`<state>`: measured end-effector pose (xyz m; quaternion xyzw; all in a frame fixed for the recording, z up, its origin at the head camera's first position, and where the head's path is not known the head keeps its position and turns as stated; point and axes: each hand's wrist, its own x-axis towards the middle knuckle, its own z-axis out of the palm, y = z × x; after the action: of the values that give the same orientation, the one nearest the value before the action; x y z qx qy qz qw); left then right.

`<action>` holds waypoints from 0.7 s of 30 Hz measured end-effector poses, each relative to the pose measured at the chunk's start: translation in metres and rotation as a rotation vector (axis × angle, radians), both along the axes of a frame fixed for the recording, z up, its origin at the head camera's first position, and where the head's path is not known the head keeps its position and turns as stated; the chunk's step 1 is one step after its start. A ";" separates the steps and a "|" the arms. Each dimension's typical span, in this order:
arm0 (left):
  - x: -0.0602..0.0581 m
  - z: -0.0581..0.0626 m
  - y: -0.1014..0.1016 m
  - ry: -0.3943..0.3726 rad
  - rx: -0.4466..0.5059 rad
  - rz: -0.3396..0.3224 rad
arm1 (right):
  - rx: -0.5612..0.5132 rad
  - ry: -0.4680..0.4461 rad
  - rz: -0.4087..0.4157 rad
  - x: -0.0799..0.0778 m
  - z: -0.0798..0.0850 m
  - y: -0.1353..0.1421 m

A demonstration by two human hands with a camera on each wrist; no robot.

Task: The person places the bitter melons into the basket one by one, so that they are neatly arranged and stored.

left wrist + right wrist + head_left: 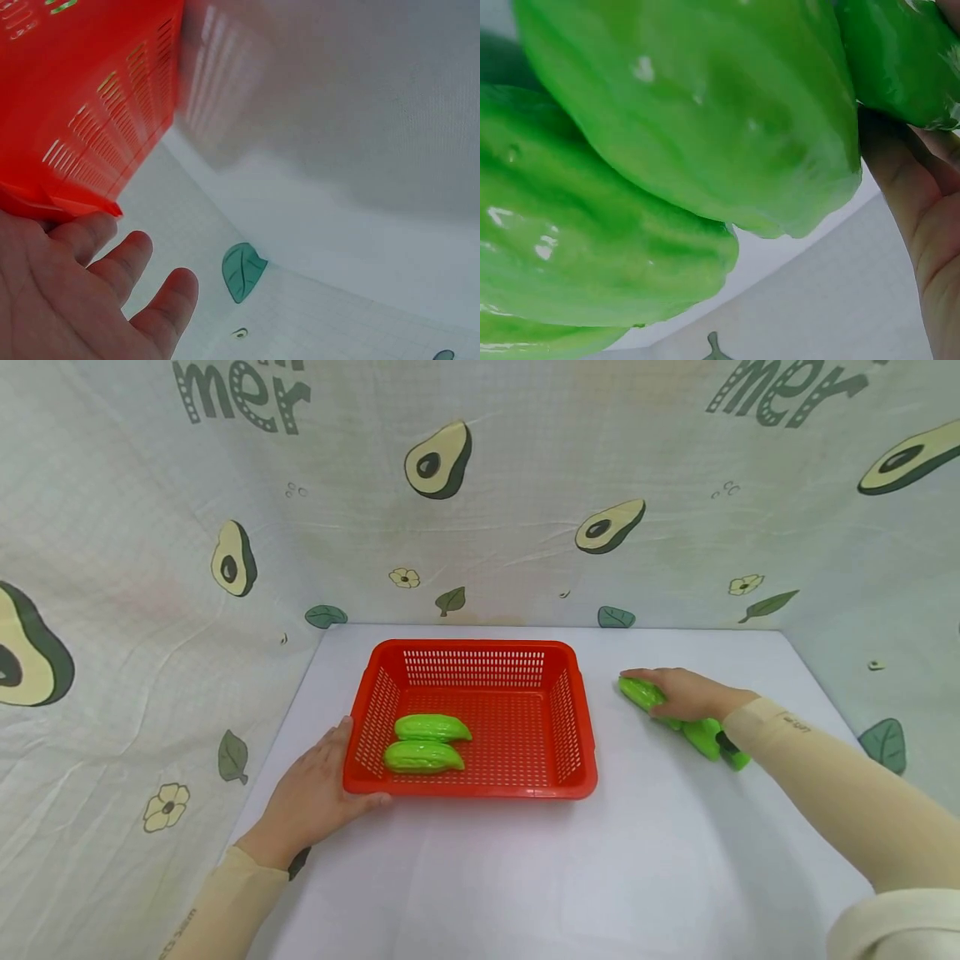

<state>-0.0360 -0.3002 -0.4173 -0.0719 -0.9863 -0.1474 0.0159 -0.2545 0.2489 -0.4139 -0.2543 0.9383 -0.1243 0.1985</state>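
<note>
A red slotted plastic basket sits on the white table. In it lie two glossy green ridged vegetables, tapered like bitter melons, side by side at the left. My left hand rests against the basket's front left corner, thumb along the front and fingers extended at the left side, under the rim in the left wrist view. To the right of the basket, my right hand grips another green ridged vegetable from above. More of the same vegetables lie beneath and behind that wrist, partly hidden; they fill the right wrist view.
A pale cloth printed with avocados and leaves hangs behind the table and along both sides. The white tabletop stretches in front of the basket. A dark strap crosses under the right wrist.
</note>
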 end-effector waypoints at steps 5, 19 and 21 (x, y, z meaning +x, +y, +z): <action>-0.001 0.000 0.000 -0.014 0.001 0.005 | 0.011 -0.022 -0.023 -0.002 0.002 0.001; -0.001 -0.001 -0.002 -0.005 -0.004 -0.003 | -0.084 0.057 -0.005 -0.010 0.032 0.008; -0.001 0.000 -0.001 -0.012 -0.003 0.002 | -0.107 0.063 0.010 -0.012 0.038 0.007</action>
<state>-0.0371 -0.3015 -0.4174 -0.0701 -0.9867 -0.1461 0.0102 -0.2665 0.2555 -0.3759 -0.2730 0.9348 -0.1653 0.1558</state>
